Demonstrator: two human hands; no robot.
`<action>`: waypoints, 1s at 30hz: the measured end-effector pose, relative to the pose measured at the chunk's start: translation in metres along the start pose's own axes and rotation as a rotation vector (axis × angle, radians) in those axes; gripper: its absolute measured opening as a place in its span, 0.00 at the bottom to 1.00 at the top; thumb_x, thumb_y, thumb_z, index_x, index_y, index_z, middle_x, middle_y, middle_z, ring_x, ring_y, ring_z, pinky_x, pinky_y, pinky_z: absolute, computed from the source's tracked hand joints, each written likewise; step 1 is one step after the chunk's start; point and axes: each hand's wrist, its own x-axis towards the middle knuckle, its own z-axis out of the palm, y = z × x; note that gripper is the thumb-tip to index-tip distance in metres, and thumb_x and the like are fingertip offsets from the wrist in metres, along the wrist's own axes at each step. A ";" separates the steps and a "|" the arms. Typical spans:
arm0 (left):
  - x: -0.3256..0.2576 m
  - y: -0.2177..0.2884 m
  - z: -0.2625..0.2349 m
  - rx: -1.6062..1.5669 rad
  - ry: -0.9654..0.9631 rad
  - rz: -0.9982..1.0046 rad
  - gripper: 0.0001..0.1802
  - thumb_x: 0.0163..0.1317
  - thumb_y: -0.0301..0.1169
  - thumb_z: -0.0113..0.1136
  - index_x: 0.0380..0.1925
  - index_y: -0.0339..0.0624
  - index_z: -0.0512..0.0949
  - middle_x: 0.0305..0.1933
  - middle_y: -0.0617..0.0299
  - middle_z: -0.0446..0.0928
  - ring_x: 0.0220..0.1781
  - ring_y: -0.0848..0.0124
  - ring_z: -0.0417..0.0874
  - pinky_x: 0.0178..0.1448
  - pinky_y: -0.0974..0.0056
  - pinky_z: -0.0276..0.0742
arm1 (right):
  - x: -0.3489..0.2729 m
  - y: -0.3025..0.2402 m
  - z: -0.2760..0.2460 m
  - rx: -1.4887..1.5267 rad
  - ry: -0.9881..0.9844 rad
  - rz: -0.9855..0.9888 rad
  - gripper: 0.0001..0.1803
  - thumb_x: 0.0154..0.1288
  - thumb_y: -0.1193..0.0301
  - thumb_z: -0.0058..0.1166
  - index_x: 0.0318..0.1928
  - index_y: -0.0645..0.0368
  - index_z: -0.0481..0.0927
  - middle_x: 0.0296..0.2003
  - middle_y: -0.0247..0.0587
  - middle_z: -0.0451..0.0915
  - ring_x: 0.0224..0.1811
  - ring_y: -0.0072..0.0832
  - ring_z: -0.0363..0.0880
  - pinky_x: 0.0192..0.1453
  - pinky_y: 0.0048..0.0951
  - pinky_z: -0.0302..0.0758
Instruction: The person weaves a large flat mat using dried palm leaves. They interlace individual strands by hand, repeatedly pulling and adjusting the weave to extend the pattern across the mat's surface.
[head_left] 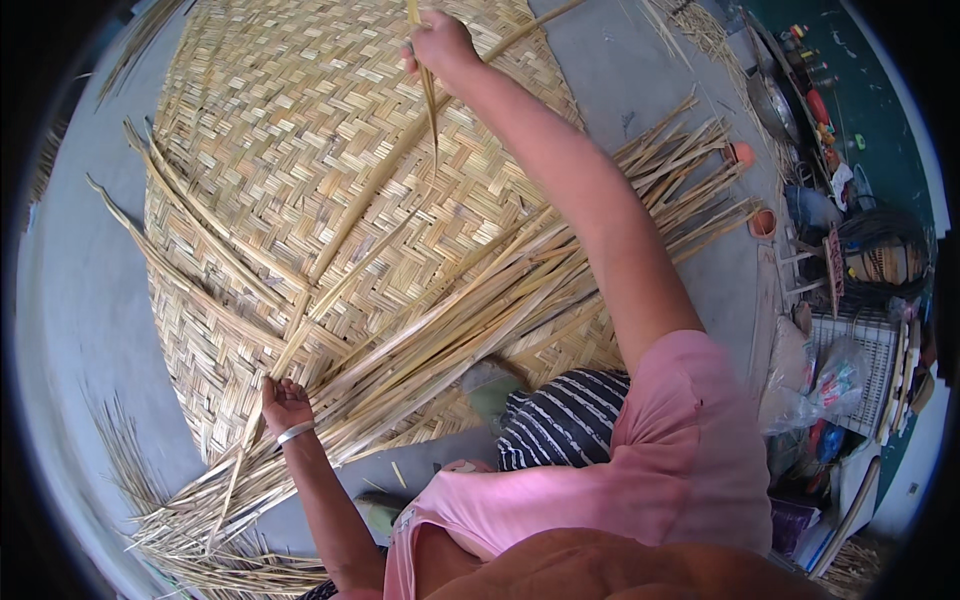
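A large woven mat (300,130) of flat, straw-coloured reed strips in a twill pattern lies on the floor in front of me. At its far part, my right hand (445,48) is raised and closed round a split reed strip (428,95), whose tapered end hangs down over the mat. My left hand (287,408), with a pale bracelet on its wrist, is low at the left. Its fingers are curled against a long, light reed strip (285,355) that runs diagonally over the weave. A thick bundle of loose reed strips (470,330) lies across the mat's near side.
Several loose strips (205,230) curve over the mat's left part. More strips (230,570) lie at the lower left. My feet are on the near edge, one shoe (490,388) showing. At the right stand a white crate (850,370), plastic bags (838,385) and an orange cup (762,223).
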 end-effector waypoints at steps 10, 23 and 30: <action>0.015 0.065 -0.030 -0.018 0.092 0.251 0.10 0.65 0.36 0.64 0.29 0.45 0.78 0.23 0.66 0.77 0.24 0.74 0.78 0.24 0.71 0.76 | -0.049 0.129 -0.037 0.591 0.376 0.562 0.10 0.72 0.75 0.41 0.47 0.71 0.66 0.32 0.51 0.79 0.31 0.39 0.85 0.34 0.38 0.86; 0.061 0.360 -0.112 0.302 0.448 0.779 0.17 0.67 0.47 0.51 0.25 0.51 0.77 0.16 0.68 0.73 0.14 0.74 0.71 0.15 0.70 0.64 | -0.012 0.075 -0.036 0.474 0.184 0.498 0.14 0.69 0.82 0.33 0.54 0.73 0.63 0.29 0.51 0.78 0.25 0.39 0.84 0.26 0.38 0.87; 0.048 0.435 -0.171 0.383 0.671 0.882 0.25 0.68 0.46 0.39 0.40 0.43 0.82 0.36 0.56 0.82 0.31 0.61 0.83 0.28 0.64 0.77 | -0.027 -0.094 0.049 0.194 -0.477 -0.195 0.22 0.71 0.79 0.38 0.63 0.69 0.57 0.32 0.49 0.80 0.26 0.35 0.85 0.31 0.37 0.85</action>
